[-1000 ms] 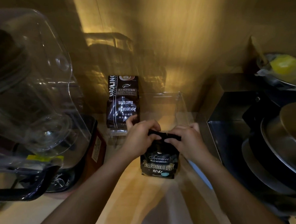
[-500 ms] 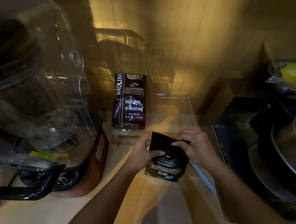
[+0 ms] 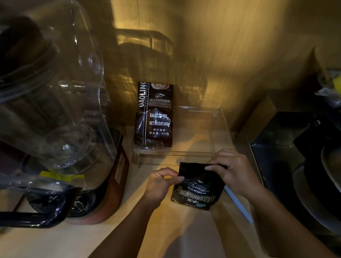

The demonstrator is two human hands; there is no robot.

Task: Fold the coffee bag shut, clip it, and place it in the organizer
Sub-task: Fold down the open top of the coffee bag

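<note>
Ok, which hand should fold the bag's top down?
Probably the right hand: its fingers already pinch the top edge of the bag, while the left hand grips the bag's left side lower down, steadying it.

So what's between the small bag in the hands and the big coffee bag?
Head view: only the clear organizer's front wall and bare counter separate the small bag from the big bag.

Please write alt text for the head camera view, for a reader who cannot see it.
Two hands, left hand and right hand, hold a small black coffee bag above a wooden counter. Behind it, a clear organizer holds a larger coffee bag.
</note>
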